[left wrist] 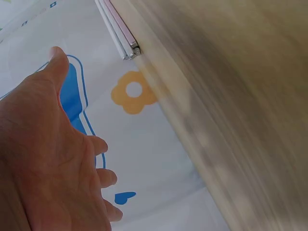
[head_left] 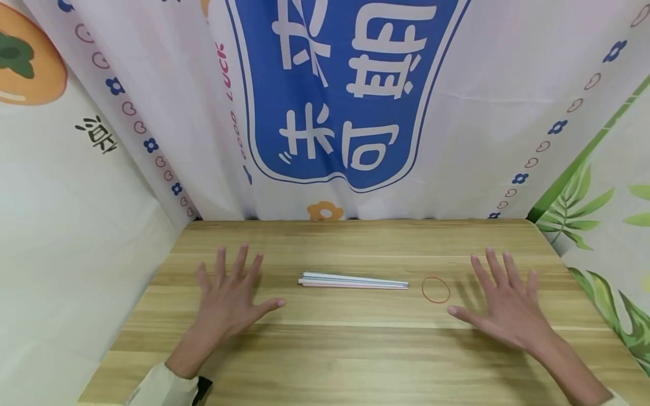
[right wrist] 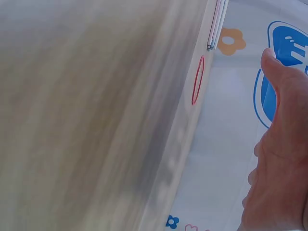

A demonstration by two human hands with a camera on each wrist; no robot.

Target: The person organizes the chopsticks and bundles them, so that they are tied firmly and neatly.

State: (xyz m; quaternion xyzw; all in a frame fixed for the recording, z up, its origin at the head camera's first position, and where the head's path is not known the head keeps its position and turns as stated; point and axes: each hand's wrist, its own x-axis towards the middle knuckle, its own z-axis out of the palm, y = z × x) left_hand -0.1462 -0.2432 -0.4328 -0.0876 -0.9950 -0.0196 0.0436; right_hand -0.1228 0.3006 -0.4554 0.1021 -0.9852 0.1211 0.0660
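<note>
Several thin, straight sticks [head_left: 353,281], white with pale blue and pink sides, lie side by side across the middle of the table. Just right of them a red rubber band [head_left: 435,290] forms a loose ring on the wood. My left hand [head_left: 229,301] is spread with straight fingers, its thumb pointing toward the sticks' left ends. On the other side my right hand [head_left: 510,310] is spread too, the thumb tip close to the rubber band. Both hands hold nothing. The wrist views show the stick ends [left wrist: 131,52] and the band [right wrist: 198,81] apart from the hands.
The wooden table [head_left: 325,361] has a back edge against a hanging white cloth [head_left: 472,141] with a blue printed panel. More printed cloth hangs at the left [head_left: 66,225] and right [head_left: 614,237] sides.
</note>
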